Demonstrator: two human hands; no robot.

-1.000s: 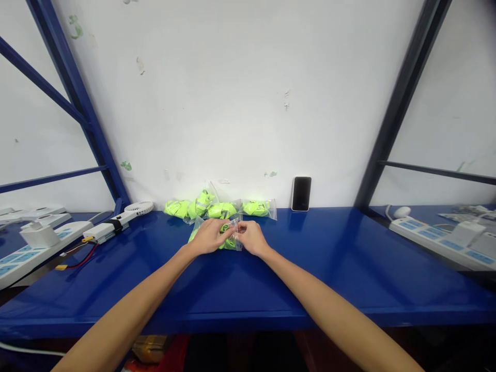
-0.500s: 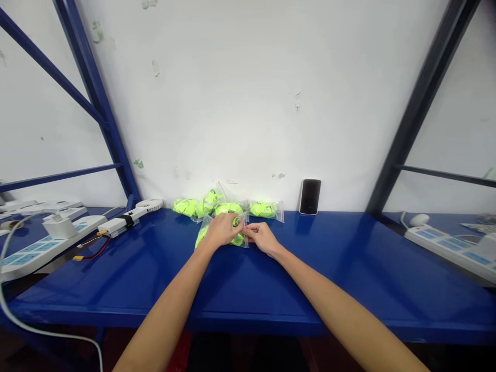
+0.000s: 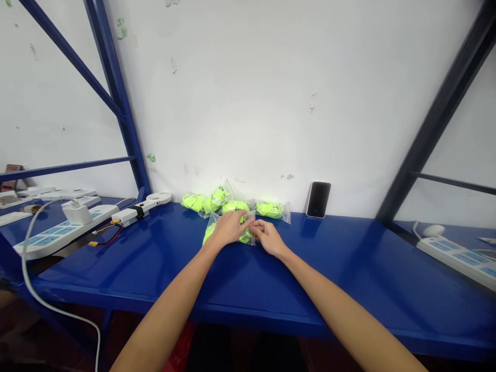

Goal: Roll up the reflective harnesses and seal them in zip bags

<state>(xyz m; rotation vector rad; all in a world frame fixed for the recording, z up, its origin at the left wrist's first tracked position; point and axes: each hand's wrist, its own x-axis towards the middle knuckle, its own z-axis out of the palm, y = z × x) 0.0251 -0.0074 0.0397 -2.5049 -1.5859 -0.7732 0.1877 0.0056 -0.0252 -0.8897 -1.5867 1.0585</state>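
Item: small clear plastic zip bag holding neon yellow-green folded fabric [image 3: 210, 232], lying flat on the glossy blue metal worktop [image 3: 349, 268], long axis running left to right across the view.

Left hand [image 3: 229, 228]: laid palm-down over the bag's middle and right part, fingers curled, tips pinching the bag's right end.

Right hand [image 3: 269, 237]: just beside the bag's right end, fingers pressed together in a pinch on that same edge; whether it grips the seal strip or only the film cannot be told. Both hands meet at that end; the left covers more of the bag.

Behind, touching or nearly so: row of four similar filled clear bags [image 3: 232, 204] against the white wall [image 3: 248, 103].

Right of the row: black smartphone [image 3: 318, 199] leaning upright on the wall, apart from the bags.

Left: white handheld fan [image 3: 139, 209] and white power strip [image 3: 58, 232], well apart.

Open room: bare worktop in front of the hands up to the near edge, and broadly to the right.
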